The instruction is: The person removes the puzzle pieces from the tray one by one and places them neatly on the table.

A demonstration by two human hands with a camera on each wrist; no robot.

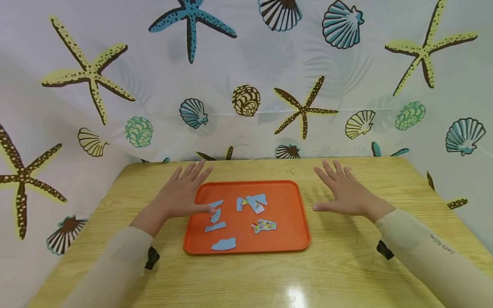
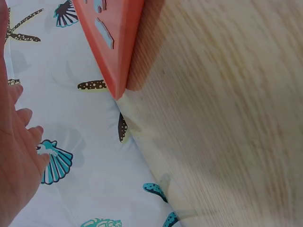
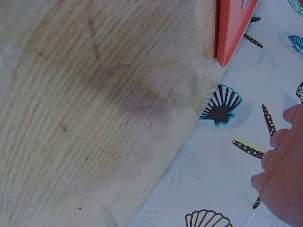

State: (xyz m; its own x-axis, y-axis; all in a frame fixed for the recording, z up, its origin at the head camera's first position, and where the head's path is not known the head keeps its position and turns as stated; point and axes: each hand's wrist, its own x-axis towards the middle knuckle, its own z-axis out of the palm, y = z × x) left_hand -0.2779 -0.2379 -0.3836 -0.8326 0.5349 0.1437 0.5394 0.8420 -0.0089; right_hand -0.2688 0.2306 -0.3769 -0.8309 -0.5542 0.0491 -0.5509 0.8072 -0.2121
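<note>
An orange tray (image 1: 285,201) lies on the wooden table, with several torn-looking light blue pieces spread over it. One piece (image 1: 264,226) near its middle carries a multicoloured pattern; a plain blue piece (image 1: 224,244) sits by the front rim. My left hand (image 1: 184,194) is held over the tray's left edge with fingers spread, its thumb overlapping a small blue piece in the head view. To the right of the tray my right hand (image 1: 344,192) hovers, fingers spread and holding nothing. Both hands also show at the edges of their wrist views.
The wooden table (image 1: 246,278) reaches back to a white cloth (image 1: 161,98) printed with starfish and shells, which hangs behind and at both sides. A dark strap piece (image 1: 152,258) shows under the left sleeve, and another (image 1: 385,250) under the right sleeve.
</note>
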